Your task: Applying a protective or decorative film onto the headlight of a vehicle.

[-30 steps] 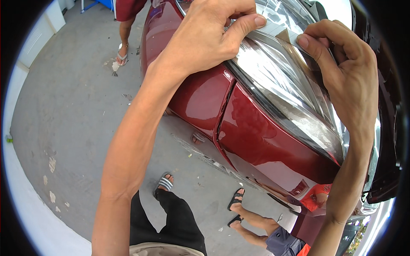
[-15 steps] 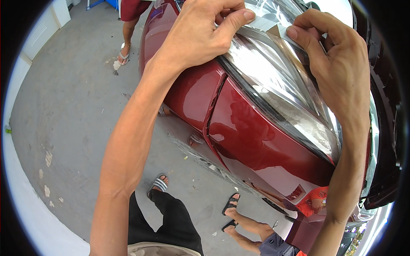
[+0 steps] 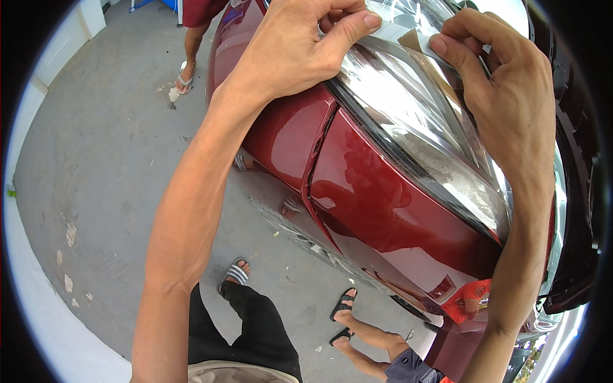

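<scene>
Both of my hands are over a car's headlight [image 3: 396, 96], a long clear lens with a shiny reflector inside. A thin pale grey strip [image 3: 397, 32] with a brown corner runs between them across the upper part of the lens. Its material is hard to make out. My left hand [image 3: 294, 54] is closed, pinching the strip's left end between thumb and fingers. At the other end, the thumb and bent fingers of my right hand [image 3: 504, 83] pinch it too. Dark red bodywork [image 3: 383, 191] borders the headlight, with a panel seam running down from it.
The open dark hood [image 3: 578, 191] rises along the right side. A person in sandals [image 3: 348, 303] is beside the car at the lower right, and another person's leg [image 3: 193, 54] shows at the upper left. A white wall [image 3: 38, 281] edges the grey floor [image 3: 121, 166].
Both hands keep nearly the same hold on the strip. My right thumb and fingers have shifted very slightly, and the whole view has moved a little.
</scene>
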`<state>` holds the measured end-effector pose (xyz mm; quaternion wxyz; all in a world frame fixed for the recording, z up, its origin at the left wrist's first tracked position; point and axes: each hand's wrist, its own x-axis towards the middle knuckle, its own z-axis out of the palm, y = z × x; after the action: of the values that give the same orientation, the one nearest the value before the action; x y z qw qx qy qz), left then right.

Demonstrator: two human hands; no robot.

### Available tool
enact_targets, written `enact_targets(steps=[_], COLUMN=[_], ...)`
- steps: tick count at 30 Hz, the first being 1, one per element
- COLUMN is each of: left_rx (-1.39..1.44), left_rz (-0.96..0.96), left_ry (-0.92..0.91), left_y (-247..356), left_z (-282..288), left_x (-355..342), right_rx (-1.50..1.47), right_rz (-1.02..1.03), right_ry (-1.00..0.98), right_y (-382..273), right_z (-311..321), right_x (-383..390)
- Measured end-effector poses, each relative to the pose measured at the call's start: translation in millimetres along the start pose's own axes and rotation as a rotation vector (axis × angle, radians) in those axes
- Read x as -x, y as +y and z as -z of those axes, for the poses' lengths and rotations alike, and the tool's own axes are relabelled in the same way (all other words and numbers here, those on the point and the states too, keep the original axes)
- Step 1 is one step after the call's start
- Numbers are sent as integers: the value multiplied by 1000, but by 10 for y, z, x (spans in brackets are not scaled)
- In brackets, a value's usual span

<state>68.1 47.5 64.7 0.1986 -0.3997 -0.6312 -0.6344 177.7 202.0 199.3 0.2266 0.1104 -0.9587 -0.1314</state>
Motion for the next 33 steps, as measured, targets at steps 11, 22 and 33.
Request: enact_targets(steps=[11,22,33], left_rx=[19,225,533], left_rz=[14,-278,-599], left_ry=[-41,23,25], left_y=[37,-57,-347], left_z=[10,-36,-168], left_x=[55,65,-38], right_rx=[-15,-94,-48], right_rz=[5,2,-153], right_ry=[-58,-174,-508], right_y=[-36,61,-285], right_z=[89,180,578], right_x=[11,-35,-347])
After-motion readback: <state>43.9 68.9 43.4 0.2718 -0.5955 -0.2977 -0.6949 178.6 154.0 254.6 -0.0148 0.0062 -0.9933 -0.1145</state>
